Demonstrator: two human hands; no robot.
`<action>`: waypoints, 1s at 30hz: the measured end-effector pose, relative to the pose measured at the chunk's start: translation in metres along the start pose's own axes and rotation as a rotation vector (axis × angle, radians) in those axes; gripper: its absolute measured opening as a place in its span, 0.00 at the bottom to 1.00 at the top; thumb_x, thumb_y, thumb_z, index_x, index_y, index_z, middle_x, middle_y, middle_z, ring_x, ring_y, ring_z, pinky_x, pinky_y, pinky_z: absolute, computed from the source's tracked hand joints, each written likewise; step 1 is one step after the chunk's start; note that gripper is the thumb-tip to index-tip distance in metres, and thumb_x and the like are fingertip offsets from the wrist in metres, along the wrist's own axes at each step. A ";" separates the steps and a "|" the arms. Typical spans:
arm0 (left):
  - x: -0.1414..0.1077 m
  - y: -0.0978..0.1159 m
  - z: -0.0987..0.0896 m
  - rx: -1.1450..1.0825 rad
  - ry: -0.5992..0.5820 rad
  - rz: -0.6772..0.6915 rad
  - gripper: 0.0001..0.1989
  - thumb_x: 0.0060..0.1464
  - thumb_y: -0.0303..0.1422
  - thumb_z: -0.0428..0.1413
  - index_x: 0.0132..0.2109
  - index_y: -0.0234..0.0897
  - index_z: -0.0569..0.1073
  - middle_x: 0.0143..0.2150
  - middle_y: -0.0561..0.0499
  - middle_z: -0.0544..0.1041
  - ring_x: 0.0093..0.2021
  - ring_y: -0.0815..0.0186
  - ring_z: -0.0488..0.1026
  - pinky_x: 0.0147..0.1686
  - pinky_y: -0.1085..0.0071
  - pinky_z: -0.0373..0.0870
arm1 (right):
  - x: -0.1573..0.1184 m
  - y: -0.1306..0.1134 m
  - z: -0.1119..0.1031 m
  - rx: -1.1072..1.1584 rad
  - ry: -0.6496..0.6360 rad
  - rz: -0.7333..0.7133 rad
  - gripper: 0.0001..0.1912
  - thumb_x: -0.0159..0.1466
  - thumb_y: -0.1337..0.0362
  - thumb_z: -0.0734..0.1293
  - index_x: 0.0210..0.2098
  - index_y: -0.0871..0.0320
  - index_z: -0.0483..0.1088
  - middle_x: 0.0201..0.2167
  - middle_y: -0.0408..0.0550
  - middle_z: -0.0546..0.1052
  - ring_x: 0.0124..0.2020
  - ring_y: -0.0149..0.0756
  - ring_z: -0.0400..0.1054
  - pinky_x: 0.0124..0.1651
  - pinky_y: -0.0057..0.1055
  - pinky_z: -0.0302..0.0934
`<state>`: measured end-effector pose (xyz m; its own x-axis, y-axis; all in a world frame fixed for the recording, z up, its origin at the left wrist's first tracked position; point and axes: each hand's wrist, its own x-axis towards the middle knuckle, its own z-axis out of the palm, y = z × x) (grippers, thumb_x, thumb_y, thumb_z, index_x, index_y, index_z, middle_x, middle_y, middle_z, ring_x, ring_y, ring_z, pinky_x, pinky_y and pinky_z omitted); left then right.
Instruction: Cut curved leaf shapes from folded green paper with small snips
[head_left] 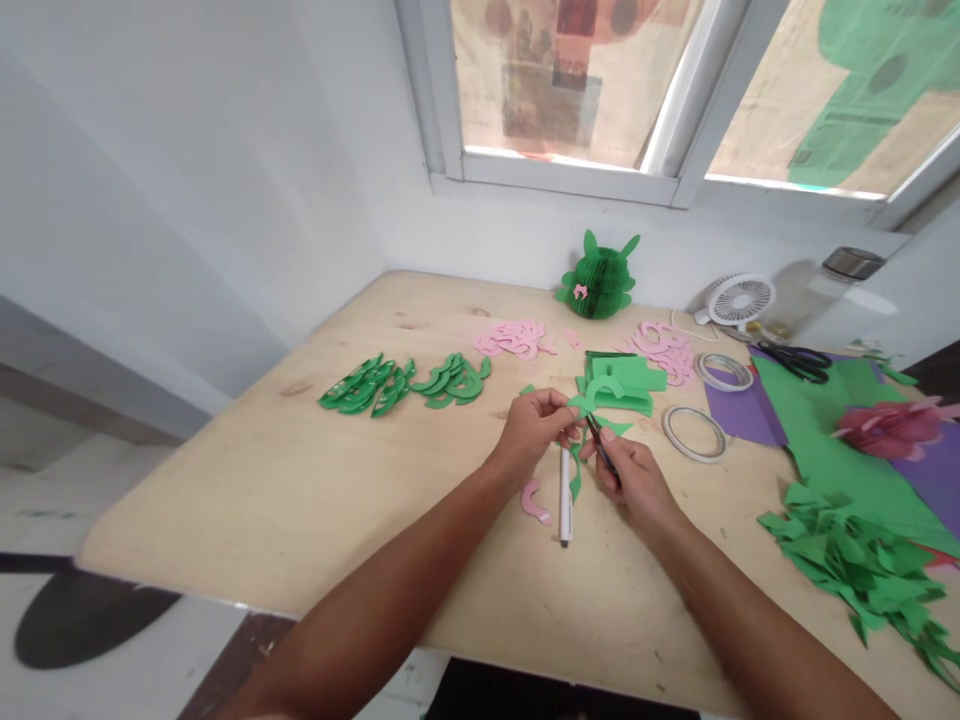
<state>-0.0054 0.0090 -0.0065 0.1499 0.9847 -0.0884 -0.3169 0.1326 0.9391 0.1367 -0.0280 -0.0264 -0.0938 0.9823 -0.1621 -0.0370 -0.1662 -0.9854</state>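
Observation:
My left hand (534,430) pinches a curved green paper piece (604,386) at its left end. Scissors (600,445) are held in my right hand (631,478), their blades against the green paper close to my left fingertips. A green paper strip (576,485) hangs or lies below the hands; its upper part is partly hidden. Beside it on the table lies a white marker (565,505), with a pink curved paper piece (535,503) to its left. Folded green paper (622,372) sits just behind the hands.
On the wooden table (247,480) are green cutouts (367,384), pink cutouts (514,339), tape rolls (694,434), and green scraps (855,560) at right. A green paper figure (598,280), a fan (741,300) and black scissors (795,360) stand or lie farther back.

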 end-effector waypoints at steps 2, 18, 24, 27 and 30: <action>0.000 0.000 0.000 0.009 0.000 0.003 0.08 0.40 0.33 0.60 0.24 0.32 0.70 0.23 0.49 0.76 0.21 0.71 0.69 0.22 0.74 0.66 | 0.000 -0.001 0.000 -0.002 -0.002 0.002 0.24 0.59 0.45 0.61 0.27 0.62 0.71 0.09 0.35 0.56 0.11 0.23 0.44 0.16 0.25 0.35; 0.000 0.000 0.001 0.058 -0.025 0.021 0.08 0.40 0.32 0.60 0.25 0.32 0.70 0.22 0.51 0.75 0.21 0.72 0.69 0.21 0.76 0.66 | 0.001 -0.001 0.000 0.019 -0.004 0.028 0.24 0.59 0.45 0.62 0.25 0.62 0.69 0.08 0.34 0.55 0.10 0.22 0.43 0.14 0.23 0.34; -0.001 -0.001 0.000 0.069 -0.039 0.026 0.08 0.41 0.32 0.60 0.25 0.32 0.69 0.22 0.50 0.75 0.21 0.71 0.69 0.21 0.76 0.66 | 0.001 -0.001 0.001 -0.004 0.012 0.027 0.24 0.59 0.45 0.61 0.25 0.62 0.69 0.08 0.35 0.56 0.10 0.22 0.43 0.14 0.23 0.34; -0.001 -0.001 0.000 0.070 -0.043 0.028 0.08 0.41 0.32 0.60 0.25 0.32 0.69 0.22 0.51 0.74 0.21 0.72 0.69 0.21 0.76 0.66 | 0.001 -0.001 0.001 -0.004 0.011 0.031 0.24 0.60 0.46 0.61 0.25 0.62 0.69 0.08 0.34 0.55 0.10 0.22 0.42 0.14 0.23 0.34; -0.001 -0.001 0.000 0.069 -0.041 0.031 0.07 0.42 0.32 0.59 0.26 0.32 0.69 0.22 0.52 0.74 0.21 0.72 0.70 0.21 0.77 0.66 | 0.000 -0.002 0.001 -0.004 0.009 0.030 0.24 0.60 0.46 0.61 0.26 0.62 0.70 0.08 0.34 0.55 0.11 0.22 0.43 0.15 0.23 0.34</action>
<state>-0.0050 0.0078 -0.0071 0.1798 0.9826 -0.0467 -0.2570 0.0928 0.9620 0.1355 -0.0275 -0.0244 -0.0862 0.9776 -0.1922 -0.0307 -0.1955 -0.9802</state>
